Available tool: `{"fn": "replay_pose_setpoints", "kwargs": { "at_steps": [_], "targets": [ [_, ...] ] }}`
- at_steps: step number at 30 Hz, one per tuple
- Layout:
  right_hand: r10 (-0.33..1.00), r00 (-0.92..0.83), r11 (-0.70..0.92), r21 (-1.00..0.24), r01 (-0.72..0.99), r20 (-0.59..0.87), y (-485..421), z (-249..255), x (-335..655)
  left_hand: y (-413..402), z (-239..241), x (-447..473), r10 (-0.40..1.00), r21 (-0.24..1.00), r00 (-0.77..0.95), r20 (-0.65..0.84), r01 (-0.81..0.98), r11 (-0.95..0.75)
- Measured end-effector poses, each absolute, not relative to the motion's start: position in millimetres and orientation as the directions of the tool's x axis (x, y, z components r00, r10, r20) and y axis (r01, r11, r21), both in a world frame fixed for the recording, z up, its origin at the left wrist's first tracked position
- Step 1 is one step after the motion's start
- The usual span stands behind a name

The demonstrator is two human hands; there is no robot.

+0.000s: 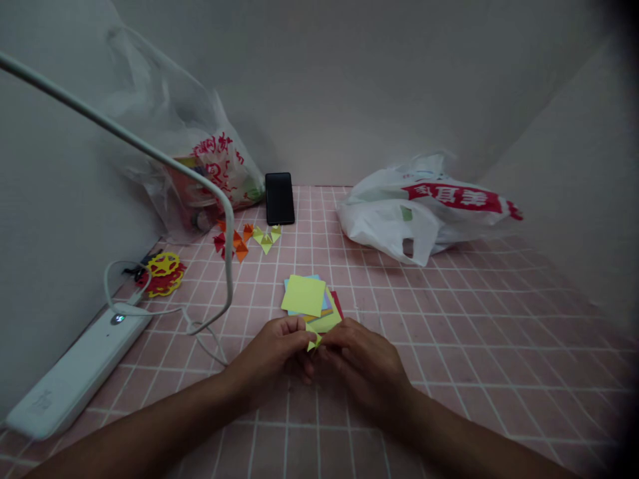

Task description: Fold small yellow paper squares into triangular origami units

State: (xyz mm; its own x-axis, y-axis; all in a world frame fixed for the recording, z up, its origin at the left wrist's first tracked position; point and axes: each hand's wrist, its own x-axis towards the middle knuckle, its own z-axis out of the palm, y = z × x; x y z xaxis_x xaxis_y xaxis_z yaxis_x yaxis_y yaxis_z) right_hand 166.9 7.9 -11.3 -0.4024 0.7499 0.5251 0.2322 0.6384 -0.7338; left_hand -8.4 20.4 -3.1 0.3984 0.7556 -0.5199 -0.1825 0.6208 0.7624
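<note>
A small folded piece of yellow paper [313, 342] is pinched between my two hands. My left hand [279, 347] closes on its left side with thumb and fingers. On the other side, the fingertips of my right hand [367, 356] are pressed together at the paper's edge and partly hide it. Just beyond my fingers lies a loose stack of square coloured paper [305, 295], a yellow sheet on top, with blue, purple, orange and red edges showing. Farther back are folded paper pieces, orange and red ones [241, 243] beside a pale yellow one [267, 239].
A white power strip [80, 369] with a cable [229, 253] arching up lies at the left. Yellow and red cut-out shapes [164, 273] are near it. Behind stand a plastic bag [200, 159], a black phone [280, 199] and another white bag [389, 213] at right, on pink tiled cloth.
</note>
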Motion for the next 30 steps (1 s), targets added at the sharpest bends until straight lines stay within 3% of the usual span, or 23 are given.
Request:
{"fn": "replay_pose_setpoints", "kwargs": {
  "at_steps": [30],
  "targets": [
    [0.744, -0.456, 0.620, -0.759, 0.199, 0.489, 12.0, -6.4, 166.0, 24.9, 1.1, -11.1, 0.742, 0.694, 0.429, -0.515, -0.301, 0.655]
  ]
}}
